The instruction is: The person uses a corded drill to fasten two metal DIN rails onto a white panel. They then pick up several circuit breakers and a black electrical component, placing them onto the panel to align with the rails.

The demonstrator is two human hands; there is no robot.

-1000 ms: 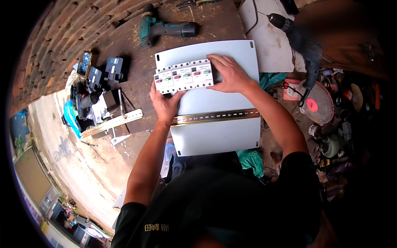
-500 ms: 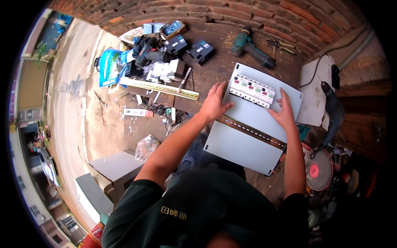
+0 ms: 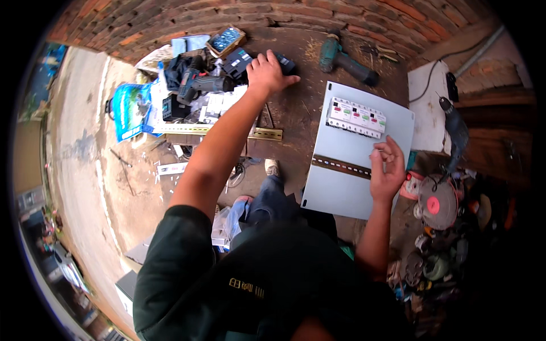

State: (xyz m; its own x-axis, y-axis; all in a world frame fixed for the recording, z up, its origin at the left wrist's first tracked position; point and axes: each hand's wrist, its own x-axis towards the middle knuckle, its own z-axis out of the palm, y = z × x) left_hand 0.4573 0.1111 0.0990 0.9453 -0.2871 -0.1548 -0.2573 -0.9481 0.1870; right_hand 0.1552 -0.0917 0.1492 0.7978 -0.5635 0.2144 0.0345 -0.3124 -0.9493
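Note:
My left hand (image 3: 266,75) reaches out over the workbench, fingers stretched and thumb apart. It lies by two dark box-shaped devices (image 3: 238,62), partly covering the right one (image 3: 286,65); whether it touches them I cannot tell. My right hand (image 3: 387,173) hovers at the right side of a pale grey mounting plate (image 3: 341,190), fingers loosely bent with nothing in them. A row of white circuit breakers (image 3: 356,118) with red and green marks sits on the plate's upper half. Below it a perforated metal rail (image 3: 338,165) crosses the plate, its right end hidden by my right hand.
On the bench (image 3: 296,108) lie a teal cordless drill (image 3: 344,59), another drill (image 3: 199,82), a tray of blue screws (image 3: 226,40) and a loose slotted rail (image 3: 264,133). A corded drill (image 3: 453,131) hangs at right, above a fan (image 3: 437,204). A brick wall (image 3: 307,14) closes the back.
My left hand has left the plate's left edge and moved up and left to the dark devices. My right hand has drawn back lower over the plate, its fingers more bent.

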